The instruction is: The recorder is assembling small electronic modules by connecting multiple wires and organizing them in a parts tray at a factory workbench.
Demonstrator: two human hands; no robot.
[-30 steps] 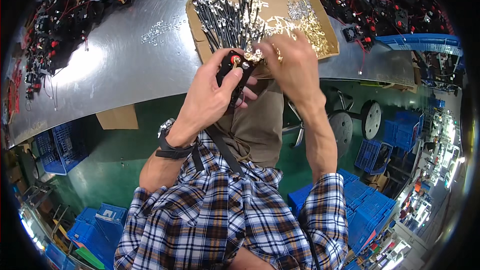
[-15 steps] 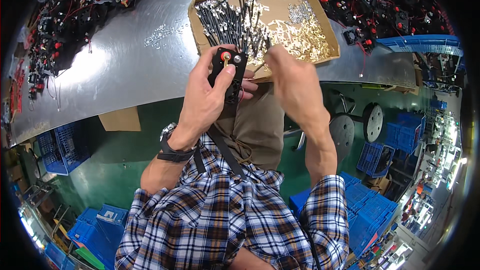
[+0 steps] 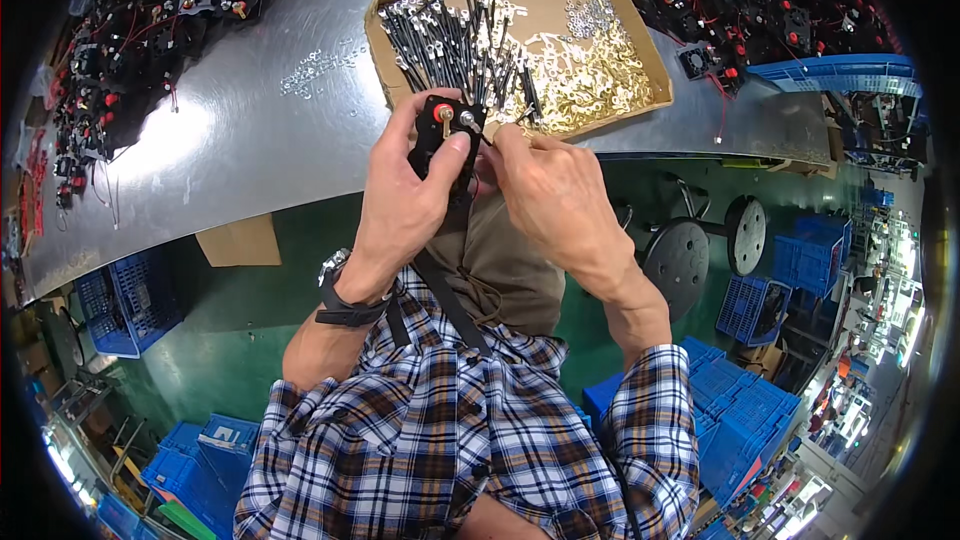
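My left hand grips a black plastic panel over the near edge of the bench, thumb across its front. The panel carries a red-collared post with a brass tab pointing down from it, and a silver post beside it. Close on the right, my right hand pinches a thin black cable, whose end lies at the silver post. Whether that end is seated on the post I cannot tell. Just beyond both hands is a shallow cardboard tray with black cables, brass tabs and silver washers.
Loose washers lie on the metal bench. Black fan assemblies with red parts are piled at left, and more assemblies at right by a blue tray. Blue crates and stools stand on the floor.
My right hand has moved left from the tray's front edge to the panel, bringing the black cable to the silver post. My left hand keeps its hold on the panel.
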